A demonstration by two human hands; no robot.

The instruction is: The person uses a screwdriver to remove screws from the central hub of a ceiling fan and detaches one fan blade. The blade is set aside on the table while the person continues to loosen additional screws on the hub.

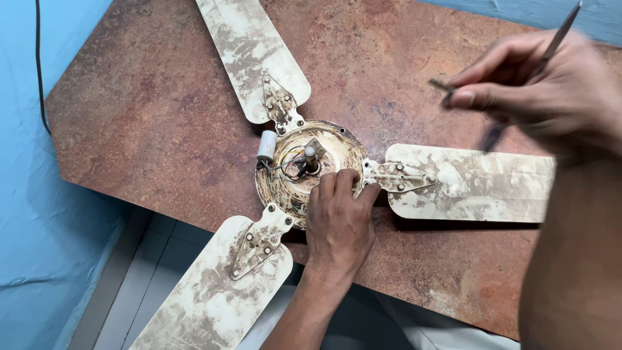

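Observation:
A dirty cream ceiling fan lies on a brown mottled table, its round motor hub facing up with coloured wires and a small white capacitor exposed. Three stained blades spread out: one far, one right, one near left. My left hand rests flat on the hub's near right rim, by the right blade's bracket. My right hand hovers above the right blade, raised and blurred, pinching a thin metal tool that looks like pliers or tweezers.
A blue wall stands at the left with a black cable running down it. Pale floor tiles show below the table's near edge. The near left blade overhangs that edge.

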